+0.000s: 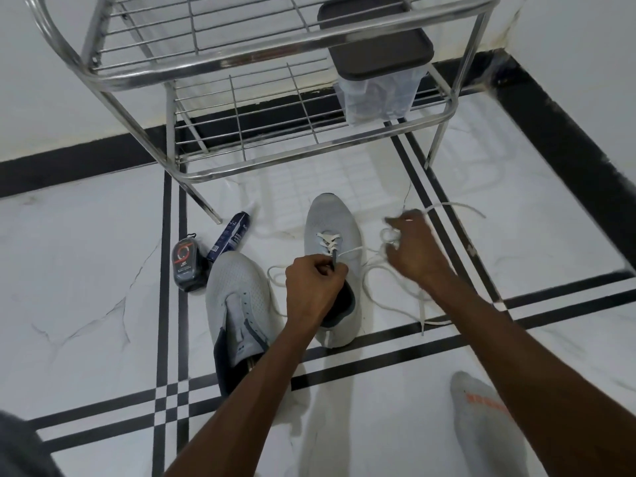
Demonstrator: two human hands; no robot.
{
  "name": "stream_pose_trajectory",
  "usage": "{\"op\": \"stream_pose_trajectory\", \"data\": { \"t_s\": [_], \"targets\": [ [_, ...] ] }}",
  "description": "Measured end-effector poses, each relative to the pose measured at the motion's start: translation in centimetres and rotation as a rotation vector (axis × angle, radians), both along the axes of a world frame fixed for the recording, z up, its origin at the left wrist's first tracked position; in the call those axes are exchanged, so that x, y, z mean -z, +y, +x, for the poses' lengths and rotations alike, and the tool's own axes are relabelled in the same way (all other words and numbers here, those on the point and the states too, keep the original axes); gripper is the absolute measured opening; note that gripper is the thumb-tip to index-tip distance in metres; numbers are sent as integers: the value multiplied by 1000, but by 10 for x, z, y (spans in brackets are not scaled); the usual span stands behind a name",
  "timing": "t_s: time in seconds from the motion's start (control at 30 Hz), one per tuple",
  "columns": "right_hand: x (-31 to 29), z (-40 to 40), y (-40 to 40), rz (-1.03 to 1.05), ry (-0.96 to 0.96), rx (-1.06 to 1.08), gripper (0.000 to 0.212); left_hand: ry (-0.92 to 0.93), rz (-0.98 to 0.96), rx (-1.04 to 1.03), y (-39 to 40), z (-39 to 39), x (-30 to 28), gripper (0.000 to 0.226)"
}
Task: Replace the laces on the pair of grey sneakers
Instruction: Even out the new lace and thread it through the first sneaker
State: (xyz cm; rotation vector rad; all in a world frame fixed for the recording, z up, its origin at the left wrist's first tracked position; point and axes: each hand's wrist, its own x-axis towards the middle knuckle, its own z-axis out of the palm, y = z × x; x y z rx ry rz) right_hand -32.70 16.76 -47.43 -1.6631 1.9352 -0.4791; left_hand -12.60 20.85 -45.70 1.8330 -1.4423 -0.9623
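A grey sneaker stands on the white tiled floor, toe toward a steel shoe rack, a white lace crossed through its front eyelets. The left hand pinches the tongue area at mid-shoe, fingers curled. The right hand, just right of the shoe, grips loops of the loose lace. The second sneaker lies unlaced beside it, near a polish sponge and a blue box.

Head camera looks steeply down, close over the floor; single view.
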Motion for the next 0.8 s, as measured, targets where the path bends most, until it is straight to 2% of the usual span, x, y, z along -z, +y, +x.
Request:
{"op": "stream_pose_trajectory", "data": {
  "t_s": [0.1,0.2,0.3,0.37,0.43,0.53,0.6,0.63,0.7,0.77,0.8],
  "targets": [
    [-7,35,-5,-26,-5,-214,31,-13,-16,-1,-3,0,-4,18],
    [-3,44,-9,13,98,-357,17,-16,-33,4,0,4,-2,16],
    [-4,39,-3,105,114,-390,16,5,-56,-3,3,2,-3,23],
    [-13,32,-4,133,21,-336,18,2,-79,-23,-3,6,-6,23],
    [-30,29,-6,143,-176,-262,13,-27,-149,12,-15,17,-7,21],
    [-61,30,-10,123,-436,-229,18,-56,-155,332,-37,25,-13,45],
    [-74,28,-12,143,-535,-208,23,12,-105,563,-49,19,-21,40],
    [-77,27,-14,156,-557,-193,23,58,-62,593,-52,15,-25,30],
    [-82,24,-16,172,-571,-176,24,121,2,429,-61,16,-28,22],
    [-85,22,-18,168,-600,-171,23,39,-17,172,-70,26,-21,24],
    [-85,22,-19,164,-604,-169,22,19,-42,136,-72,32,-22,32]
  ]
}}
